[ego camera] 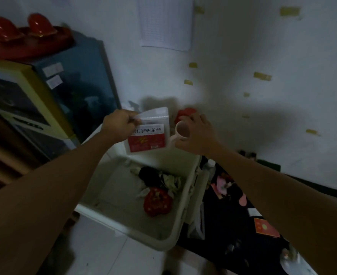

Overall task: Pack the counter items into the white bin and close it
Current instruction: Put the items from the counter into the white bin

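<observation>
— What is hidden or hard to make out?

— The whole view is dim and blurred. The fingertips of the right hand point(195, 133) are hidden behind the pale cream ceramic mug point(182, 131), which is gripped in that hand's curled fingers. A red rounded object point(185, 113) at twelve o'clock from the mug is half covered and cannot be identified. The first character of the pouch's print is covered by the left hand point(120, 126).

— How is the pouch held?

— The clear plastic pouch with a red-and-white printed label point(149, 133) is pinched at its ten o'clock corner by the tightly curled fingers of the left hand. It is hung upright over the far rim of the bin, just beside the mug.

— And the bin?

— The white rectangular plastic bin point(124, 221) is seen open at six o'clock from both hands. A red rounded item with gold markings point(157, 201) is laid inside toward five o'clock, and a crumpled heap of dark and pale stuff point(157, 178) toward twelve; what the heap is made of cannot be told. A white panel point(200, 195) is set against the three o'clock side; whether it is the lid cannot be told.

— Anything beyond?

— A dark surface point(223, 225) at three o'clock is strewn with pink and red things, too blurred to be named.
</observation>
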### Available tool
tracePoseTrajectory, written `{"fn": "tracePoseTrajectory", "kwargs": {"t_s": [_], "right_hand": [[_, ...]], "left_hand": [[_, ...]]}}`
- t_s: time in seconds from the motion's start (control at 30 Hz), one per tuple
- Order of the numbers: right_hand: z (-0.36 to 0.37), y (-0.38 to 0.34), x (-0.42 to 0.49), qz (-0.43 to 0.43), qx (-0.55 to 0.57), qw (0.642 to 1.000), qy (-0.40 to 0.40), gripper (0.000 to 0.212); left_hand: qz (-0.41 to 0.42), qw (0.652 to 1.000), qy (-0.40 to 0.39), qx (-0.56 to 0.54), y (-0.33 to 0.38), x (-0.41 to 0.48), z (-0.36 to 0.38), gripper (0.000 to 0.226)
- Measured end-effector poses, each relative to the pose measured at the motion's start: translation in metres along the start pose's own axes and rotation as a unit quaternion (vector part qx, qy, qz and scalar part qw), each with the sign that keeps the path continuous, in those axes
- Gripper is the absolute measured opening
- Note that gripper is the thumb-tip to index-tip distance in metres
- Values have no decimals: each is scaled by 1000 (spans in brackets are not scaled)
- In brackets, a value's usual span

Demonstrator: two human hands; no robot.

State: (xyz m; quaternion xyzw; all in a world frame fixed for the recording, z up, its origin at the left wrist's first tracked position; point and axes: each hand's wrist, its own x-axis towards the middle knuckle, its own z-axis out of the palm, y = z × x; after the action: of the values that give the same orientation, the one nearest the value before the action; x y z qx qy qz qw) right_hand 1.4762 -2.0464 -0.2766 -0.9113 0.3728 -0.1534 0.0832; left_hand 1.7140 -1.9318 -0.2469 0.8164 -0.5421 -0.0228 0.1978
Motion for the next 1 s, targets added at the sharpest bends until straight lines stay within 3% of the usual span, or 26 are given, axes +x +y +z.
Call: {"fn": "tracePoseTrajectory", "kwargs": {"t_s": [0.1,0.27,0.47,0.73,1.0], "right_hand": [[11,-20,4,-13,-3,999,-36,92],[35,-46,4,-33,-5,994,-104,82],[71,-59,-2,-24,-39,983,-180,90],[107,-77,-4,-20,-32,974,-223,91],[137,-88,-6,-28,-28,964,-262,89]], "left_hand": [[-11,1000,-10,-21,-26,-9,2,18],[14,998,-58,-24,-55,-21,20,22],[-10,996,-87,-19,-88,-34,40,22],[-61,997,-53,-20,-125,-44,58,23],[-115,990,-80,28,-140,-57,78,21]]}}
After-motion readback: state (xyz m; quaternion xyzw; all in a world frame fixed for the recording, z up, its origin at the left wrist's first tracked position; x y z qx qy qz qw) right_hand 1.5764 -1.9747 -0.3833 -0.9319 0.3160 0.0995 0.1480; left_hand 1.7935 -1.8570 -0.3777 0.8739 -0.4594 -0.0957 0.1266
